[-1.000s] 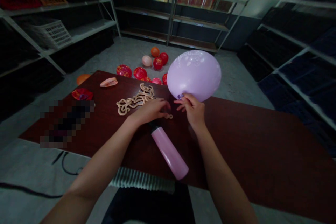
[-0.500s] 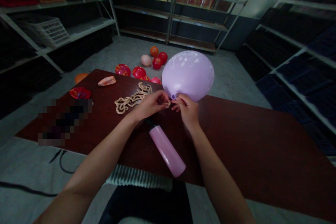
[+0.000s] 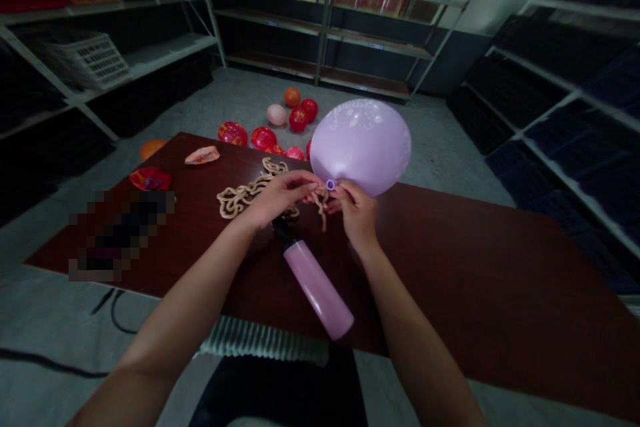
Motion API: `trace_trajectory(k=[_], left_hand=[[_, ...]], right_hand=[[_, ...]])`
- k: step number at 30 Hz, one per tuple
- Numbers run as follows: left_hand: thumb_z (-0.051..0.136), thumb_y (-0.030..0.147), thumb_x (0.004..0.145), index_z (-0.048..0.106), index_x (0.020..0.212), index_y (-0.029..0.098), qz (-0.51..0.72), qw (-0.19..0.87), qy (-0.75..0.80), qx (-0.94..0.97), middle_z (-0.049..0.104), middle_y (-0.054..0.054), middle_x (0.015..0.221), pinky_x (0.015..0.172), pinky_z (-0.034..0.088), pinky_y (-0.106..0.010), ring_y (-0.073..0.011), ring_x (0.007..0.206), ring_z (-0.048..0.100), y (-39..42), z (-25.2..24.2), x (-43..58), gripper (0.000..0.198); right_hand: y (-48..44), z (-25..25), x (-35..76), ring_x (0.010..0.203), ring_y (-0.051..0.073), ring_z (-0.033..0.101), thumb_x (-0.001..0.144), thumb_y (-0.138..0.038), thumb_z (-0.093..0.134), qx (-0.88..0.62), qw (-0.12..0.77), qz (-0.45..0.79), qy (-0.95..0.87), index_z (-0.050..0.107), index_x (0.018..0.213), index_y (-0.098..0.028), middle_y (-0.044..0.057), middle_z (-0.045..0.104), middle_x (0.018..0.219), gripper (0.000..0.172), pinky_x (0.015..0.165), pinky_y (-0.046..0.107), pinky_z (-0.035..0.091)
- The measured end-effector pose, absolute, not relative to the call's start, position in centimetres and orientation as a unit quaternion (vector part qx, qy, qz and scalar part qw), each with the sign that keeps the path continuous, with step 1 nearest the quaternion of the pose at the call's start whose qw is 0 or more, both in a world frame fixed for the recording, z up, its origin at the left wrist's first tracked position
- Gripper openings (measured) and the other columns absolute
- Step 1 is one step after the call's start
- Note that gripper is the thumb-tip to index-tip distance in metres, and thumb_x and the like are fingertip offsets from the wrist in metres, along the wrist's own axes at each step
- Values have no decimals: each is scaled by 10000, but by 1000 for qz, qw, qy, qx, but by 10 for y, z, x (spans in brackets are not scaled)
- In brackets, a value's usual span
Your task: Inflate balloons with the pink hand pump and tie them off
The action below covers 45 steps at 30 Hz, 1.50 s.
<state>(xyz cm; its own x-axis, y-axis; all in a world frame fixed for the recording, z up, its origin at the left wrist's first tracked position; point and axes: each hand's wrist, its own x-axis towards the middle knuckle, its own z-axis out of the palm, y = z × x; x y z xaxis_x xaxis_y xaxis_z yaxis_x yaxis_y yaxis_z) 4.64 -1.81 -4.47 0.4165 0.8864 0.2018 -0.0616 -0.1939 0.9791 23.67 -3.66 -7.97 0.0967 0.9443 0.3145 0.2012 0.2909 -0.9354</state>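
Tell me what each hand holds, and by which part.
Right hand: the purple balloon, by its neck. Left hand: a tan strand, by its upper part; the exact pinch is hidden.

A dark red-brown table [image 3: 480,267] carries a tangle of tan cord [image 3: 231,203] and, aslant near it, a pink pump [image 3: 319,288]. Toward the table's left end lie a limp pale-orange piece [image 3: 202,155], a crumpled red piece [image 3: 150,178] and a pixelated dark object [image 3: 127,230]. Red, orange and pale balloons [image 3: 263,139] rest on the grey floor [image 3: 437,140] beyond.
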Motion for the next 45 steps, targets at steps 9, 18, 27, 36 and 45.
trace_trajectory(k=[9,18,27,36,45], left_hand=[[785,248,831,704,997,147,490,603,310,547,722,-55,933,831,536,-271,-155,878,679,-13,-42,36,211],[621,219,938,660,966,160,558,461,311,616,680,-61,923,706,520,-262,-152,785,633,-21,-33,38,76],[735,195,916,740,1125,196,496,174,196,827,749,-103,1140,948,517,-379,-233,1071,685,-32,-29,42,209],[762,279,911,771,1164,268,518,167,192,816,764,-74,1146,917,541,-368,-223,1051,704,-25,-34,40,253],[675,319,977,828,979,256,617,166,241,731,793,-66,995,812,518,-356,-208,868,715,-39,-35,61,165]], right_hand=[[-35,-79,236,551,147,722,913,-513,589,-487,562,362,-562,685,1030,-203,50,797,874,344,496,257,598],[-38,-81,233,566,135,720,945,-438,559,-499,533,325,-601,721,1045,-219,33,800,893,291,502,245,594],[-46,-78,222,544,138,707,915,-374,595,-428,514,369,-645,755,1034,-266,-30,746,717,227,516,258,609],[-52,-61,217,488,153,694,856,-474,696,-346,550,510,-564,715,868,-231,-30,709,631,244,438,246,564],[-56,-50,219,479,154,680,843,-558,708,-336,516,578,-536,715,1064,-230,-11,732,657,396,449,254,555]])
